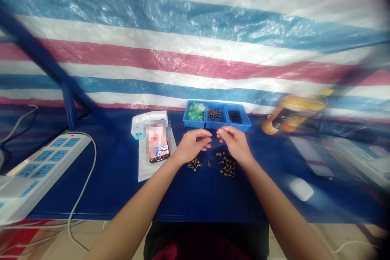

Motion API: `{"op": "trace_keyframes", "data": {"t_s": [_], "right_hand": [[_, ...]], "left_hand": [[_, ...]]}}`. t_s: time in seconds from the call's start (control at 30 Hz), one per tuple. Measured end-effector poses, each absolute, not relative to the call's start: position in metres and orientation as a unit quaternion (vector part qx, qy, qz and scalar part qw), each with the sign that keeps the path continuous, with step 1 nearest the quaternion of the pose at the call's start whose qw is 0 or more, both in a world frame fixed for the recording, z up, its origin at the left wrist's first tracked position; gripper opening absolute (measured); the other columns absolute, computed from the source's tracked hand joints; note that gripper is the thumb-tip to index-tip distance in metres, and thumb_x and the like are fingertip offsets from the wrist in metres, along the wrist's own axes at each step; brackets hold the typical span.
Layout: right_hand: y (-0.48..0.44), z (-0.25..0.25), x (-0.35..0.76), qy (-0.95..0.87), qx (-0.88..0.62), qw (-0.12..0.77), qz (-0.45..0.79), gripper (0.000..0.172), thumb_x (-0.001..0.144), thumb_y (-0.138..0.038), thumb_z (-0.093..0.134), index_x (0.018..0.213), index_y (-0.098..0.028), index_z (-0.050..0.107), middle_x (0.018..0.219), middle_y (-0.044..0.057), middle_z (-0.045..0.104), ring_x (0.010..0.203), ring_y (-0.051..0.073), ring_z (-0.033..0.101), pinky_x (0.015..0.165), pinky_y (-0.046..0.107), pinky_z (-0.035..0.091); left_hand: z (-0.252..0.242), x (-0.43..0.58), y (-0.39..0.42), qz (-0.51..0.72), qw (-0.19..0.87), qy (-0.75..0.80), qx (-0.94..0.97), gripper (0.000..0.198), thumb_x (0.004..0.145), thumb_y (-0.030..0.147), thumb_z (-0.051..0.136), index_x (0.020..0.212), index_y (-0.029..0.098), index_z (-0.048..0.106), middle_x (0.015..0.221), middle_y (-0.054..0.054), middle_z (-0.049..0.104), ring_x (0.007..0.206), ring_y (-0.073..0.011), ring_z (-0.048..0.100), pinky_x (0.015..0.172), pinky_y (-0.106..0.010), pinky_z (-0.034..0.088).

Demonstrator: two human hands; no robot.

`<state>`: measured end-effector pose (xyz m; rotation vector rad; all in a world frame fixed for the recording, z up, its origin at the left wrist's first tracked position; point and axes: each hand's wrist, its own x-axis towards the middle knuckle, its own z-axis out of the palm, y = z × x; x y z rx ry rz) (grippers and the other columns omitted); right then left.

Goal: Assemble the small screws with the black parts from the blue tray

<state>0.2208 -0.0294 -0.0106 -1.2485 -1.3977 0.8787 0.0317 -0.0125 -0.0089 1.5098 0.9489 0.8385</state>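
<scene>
My left hand [194, 145] hovers over the blue table with its fingers loosely curved and apart, and I see nothing between them. Close to its right, my right hand [234, 141] pinches thumb and forefinger together. A tiny pale speck shows at that pinch, too small to name. Below the left hand lies a small pile of brass-coloured screw-like parts [194, 165]. A larger pile of similar parts [228, 167] sits below the right hand, partly hidden by it. One single part [209, 163] lies between the piles.
Behind my hands stand three joined blue bins [215, 125] holding a green bag, small metal parts and dark parts. Left are a phone [159, 146], a tissue pack [137, 124] and a power strip [45, 158]. Right are an orange bottle [292, 111] and a white case [301, 189].
</scene>
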Motion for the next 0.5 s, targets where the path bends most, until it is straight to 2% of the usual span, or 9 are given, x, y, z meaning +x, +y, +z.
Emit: {"op": "trace_keyframes", "data": {"t_s": [0.13,0.27,0.33,0.37,0.43,0.5], "right_hand": [[-0.0282,-0.0137,0.2216,-0.543,-0.561,0.51,0.36,0.05,0.09,-0.056,0.055,0.056,-0.02,0.047,0.053,-0.003,0.047,0.052,0.011,0.044,0.055,0.027,0.036],[-0.0265,-0.0147,0.2232,-0.484,-0.582,0.524,0.391,0.054,0.085,-0.059,0.06,0.053,-0.021,0.041,0.049,-0.004,0.04,0.048,0.01,0.037,0.05,0.027,0.031],[-0.0261,-0.0147,0.2233,-0.473,-0.578,0.533,0.398,0.051,0.083,-0.059,0.062,0.055,-0.02,0.045,0.049,-0.004,0.041,0.048,0.011,0.039,0.05,0.027,0.033],[-0.026,-0.0148,0.2231,-0.471,-0.571,0.542,0.399,0.046,0.082,-0.059,0.063,0.062,-0.02,0.051,0.052,-0.004,0.046,0.048,0.011,0.042,0.05,0.027,0.036],[-0.0258,-0.0151,0.2225,-0.468,-0.555,0.558,0.401,0.041,0.081,-0.059,0.065,0.091,-0.02,0.061,0.063,-0.002,0.058,0.05,0.012,0.048,0.053,0.027,0.041],[-0.0255,-0.0156,0.2221,-0.47,-0.551,0.557,0.407,0.052,0.081,-0.059,0.065,0.115,-0.022,0.057,0.071,-0.002,0.064,0.049,0.012,0.05,0.052,0.027,0.042]], "left_hand": [[-0.0093,0.0312,-0.012,0.356,0.558,0.405,0.631,0.029,0.086,0.037,0.067,0.105,0.015,0.067,0.101,-0.009,0.073,0.079,-0.0174,0.074,0.067,-0.027,0.061],[-0.0091,0.0311,-0.0117,0.36,0.557,0.407,0.628,0.03,0.085,0.038,0.068,0.105,0.016,0.067,0.102,-0.01,0.073,0.079,-0.0175,0.074,0.067,-0.027,0.061],[-0.0086,0.0313,-0.0119,0.359,0.557,0.406,0.629,0.03,0.085,0.038,0.068,0.105,0.016,0.067,0.102,-0.01,0.073,0.08,-0.0177,0.074,0.067,-0.027,0.061],[-0.0082,0.0314,-0.0121,0.358,0.558,0.406,0.629,0.03,0.085,0.038,0.068,0.105,0.016,0.067,0.102,-0.01,0.073,0.08,-0.0178,0.074,0.067,-0.027,0.061],[-0.0073,0.0318,-0.0125,0.356,0.559,0.409,0.627,0.03,0.085,0.037,0.069,0.105,0.015,0.067,0.101,-0.01,0.073,0.079,-0.0182,0.074,0.067,-0.027,0.061],[-0.0066,0.032,-0.0128,0.357,0.559,0.412,0.624,0.031,0.084,0.038,0.07,0.105,0.015,0.067,0.099,-0.01,0.073,0.079,-0.0184,0.074,0.067,-0.028,0.061]]}}
